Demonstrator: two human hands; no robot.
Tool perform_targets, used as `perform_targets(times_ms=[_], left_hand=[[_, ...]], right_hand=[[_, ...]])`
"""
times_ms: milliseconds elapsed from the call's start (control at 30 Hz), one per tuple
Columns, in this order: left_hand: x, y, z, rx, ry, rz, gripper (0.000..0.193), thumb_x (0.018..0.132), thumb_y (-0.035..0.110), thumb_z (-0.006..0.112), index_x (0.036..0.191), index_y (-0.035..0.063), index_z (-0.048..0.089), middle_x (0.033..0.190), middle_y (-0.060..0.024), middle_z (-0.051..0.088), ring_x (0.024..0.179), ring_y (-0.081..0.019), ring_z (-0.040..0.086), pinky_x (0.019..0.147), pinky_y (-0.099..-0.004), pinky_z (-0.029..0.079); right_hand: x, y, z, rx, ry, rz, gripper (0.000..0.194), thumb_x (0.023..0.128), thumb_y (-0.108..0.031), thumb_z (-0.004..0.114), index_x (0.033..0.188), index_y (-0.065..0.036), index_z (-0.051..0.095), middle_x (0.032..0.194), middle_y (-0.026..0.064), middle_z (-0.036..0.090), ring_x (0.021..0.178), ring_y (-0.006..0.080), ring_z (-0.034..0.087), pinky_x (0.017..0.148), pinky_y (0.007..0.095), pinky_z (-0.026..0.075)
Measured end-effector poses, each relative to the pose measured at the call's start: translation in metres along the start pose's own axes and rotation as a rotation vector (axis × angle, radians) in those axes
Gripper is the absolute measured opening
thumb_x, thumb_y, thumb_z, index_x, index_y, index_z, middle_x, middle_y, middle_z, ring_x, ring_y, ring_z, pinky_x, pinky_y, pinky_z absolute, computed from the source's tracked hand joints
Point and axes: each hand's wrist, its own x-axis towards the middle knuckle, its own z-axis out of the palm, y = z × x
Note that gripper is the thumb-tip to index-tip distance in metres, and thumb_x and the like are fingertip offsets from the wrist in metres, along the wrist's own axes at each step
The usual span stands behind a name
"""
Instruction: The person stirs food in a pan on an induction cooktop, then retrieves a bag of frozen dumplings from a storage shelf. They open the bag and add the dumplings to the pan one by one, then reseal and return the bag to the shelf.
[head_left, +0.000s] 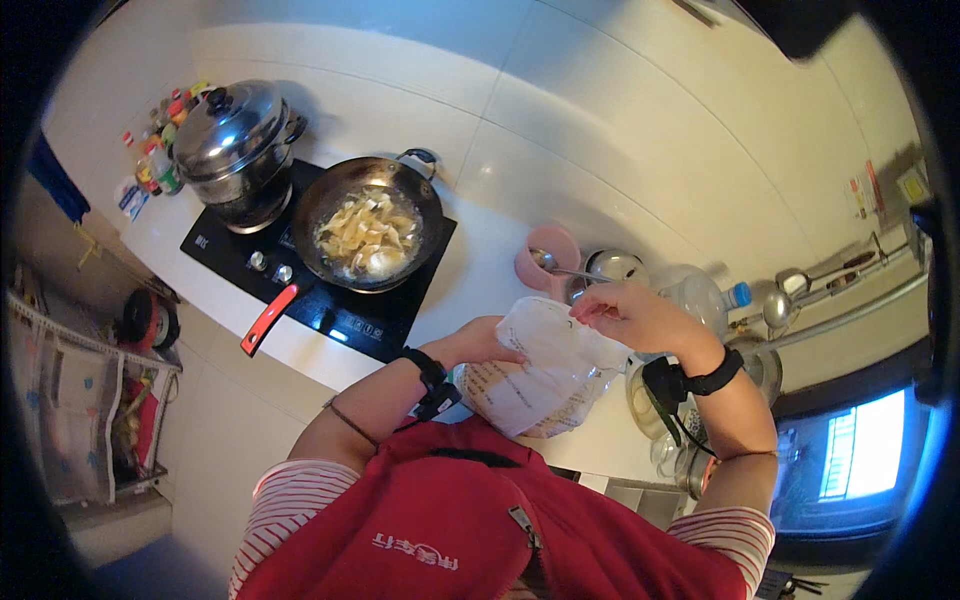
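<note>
A white plastic bag (536, 375) bearing writing is held in front of my chest. My left hand (484, 343) grips its left side, with the thumb across the front. At the bag's upper right edge is my right hand (626, 311), its fingertips pinched together at the rim; whether they hold the plastic or something small, I cannot tell. What lies inside the bag is hidden. To the left, a wok (330, 169) with a red handle stands on the black induction cooktop (360, 322), and pale, flat pieces of food (371, 229) lie in liquid in it.
A lidded steel steamer pot (232, 150) stands left of the wok, with several bottles (161, 169) beyond it. Behind the bag are a pink plastic dipper (551, 247) and a metal bowl (616, 266). A large clear bottle (697, 300) and glass jars stand at the right. Ladles (778, 307) hang on the wall rail.
</note>
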Motion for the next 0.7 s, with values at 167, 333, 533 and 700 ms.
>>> perform_targets(times_ms=[167, 333, 533, 700], left_hand=[[0.009, 0.004, 0.003, -0.043, -0.036, 0.005, 0.049, 0.072, 0.018, 0.081, 0.116, 0.0055, 0.062, 0.11, -0.0086, 0.068, 0.101, -0.0181, 0.062, 0.092, -0.0323, 0.046], [0.007, 0.009, 0.007, -0.075, -0.007, -0.017, 0.049, 0.069, 0.015, 0.083, 0.113, 0.0045, 0.063, 0.107, -0.0086, 0.069, 0.098, -0.017, 0.063, 0.09, -0.0317, 0.047], [-0.007, 0.004, 0.01, -0.006, 0.136, 0.002, 0.05, 0.072, 0.012, 0.08, 0.118, 0.0055, 0.06, 0.108, -0.0064, 0.068, 0.098, -0.0146, 0.062, 0.088, -0.0321, 0.049], [-0.009, 0.001, 0.014, -0.055, 0.151, -0.013, 0.051, 0.074, 0.012, 0.078, 0.12, 0.0049, 0.058, 0.109, -0.0058, 0.067, 0.1, -0.0143, 0.061, 0.088, -0.0315, 0.049]], right_hand=[[-0.009, 0.042, 0.029, 0.175, -0.169, 0.164, 0.026, 0.087, -0.006, 0.051, 0.111, -0.003, 0.062, 0.091, 0.014, 0.067, 0.084, 0.0221, 0.065, 0.074, 0.0344, 0.052], [0.025, 0.06, 0.061, -0.282, 0.098, 0.165, 0.021, 0.084, -0.007, 0.054, 0.103, -0.002, 0.061, 0.091, 0.0194, 0.065, 0.084, 0.0324, 0.065, 0.075, 0.0389, 0.052], [0.031, 0.087, 0.058, -0.349, 0.47, -0.146, 0.017, 0.08, -0.011, 0.06, 0.092, 0.0, 0.06, 0.086, 0.0195, 0.064, 0.082, 0.0345, 0.063, 0.075, 0.0391, 0.05], [0.045, 0.112, 0.063, -0.046, 0.061, 0.023, 0.023, 0.08, -0.007, 0.06, 0.101, 0.0, 0.064, 0.089, 0.017, 0.068, 0.084, 0.0261, 0.065, 0.075, 0.0364, 0.05]])
